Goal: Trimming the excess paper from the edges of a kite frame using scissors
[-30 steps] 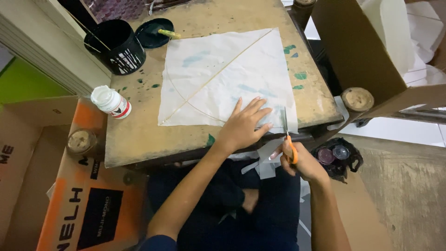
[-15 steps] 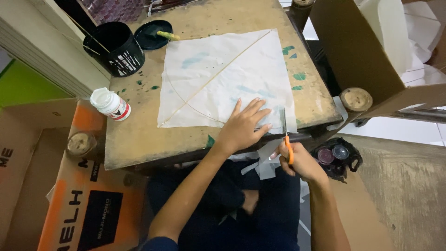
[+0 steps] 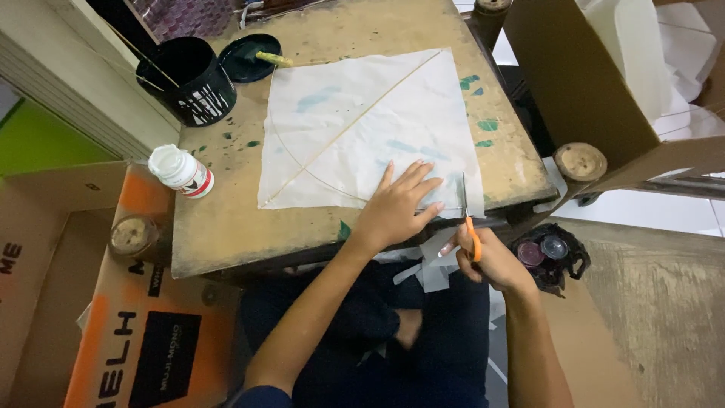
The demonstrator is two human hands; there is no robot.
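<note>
A white square sheet of paper [image 3: 362, 113] with two thin sticks glued across it lies on a small worn wooden table [image 3: 226, 227]. My left hand [image 3: 396, 208] presses flat on the sheet's near right corner, fingers spread. My right hand [image 3: 487, 257] grips orange-handled scissors [image 3: 468, 219] at the table's near edge. The blades point away from me along the sheet's right side.
A black pot [image 3: 189, 79] with sticks and a dark lid [image 3: 249, 57] with a brush stand at the table's back left. A white glue bottle [image 3: 181, 170] lies at the left edge. Cardboard boxes [image 3: 143, 332] sit left and right. Paper scraps [image 3: 430, 268] lie on my lap.
The scissors in my right hand have turned more upright along the sheet's right edge. My left hand stays pressed on the paper.
</note>
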